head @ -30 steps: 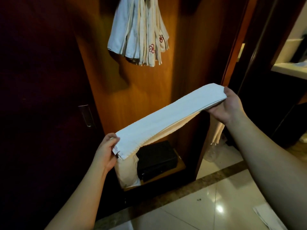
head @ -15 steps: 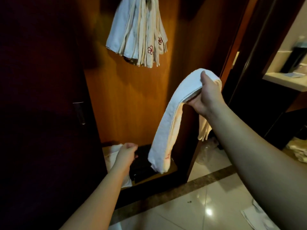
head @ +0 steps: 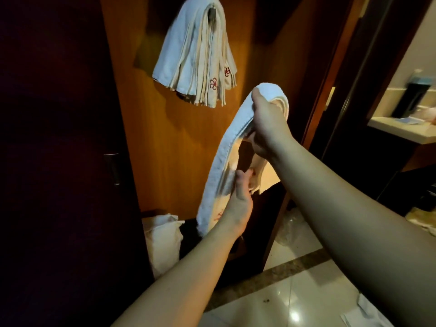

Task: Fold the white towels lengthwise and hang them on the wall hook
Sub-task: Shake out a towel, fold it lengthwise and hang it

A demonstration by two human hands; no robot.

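A white towel (head: 226, 147), folded into a long narrow strip, drapes over my right hand (head: 266, 121), which grips it at its middle in front of the wooden wall panel. Both halves hang down from that grip. My left hand (head: 238, 197) reaches up from below and holds the hanging left half near its lower part. Up on the panel, the wall hook (head: 211, 13) carries several folded white towels (head: 195, 60) with red flower embroidery. The held towel is below and to the right of them, apart from them.
A dark door with a metal handle (head: 112, 168) fills the left. A low shelf holds a white bag (head: 162, 234) and a dark box. A doorway on the right opens to a counter (head: 401, 128). White cloth (head: 368, 315) lies on the glossy tile floor.
My left hand let go of the towel's end, dropped, then rose and took the hanging half. My right hand turned the towel from a stretched strip to a drape and moved toward the hook.
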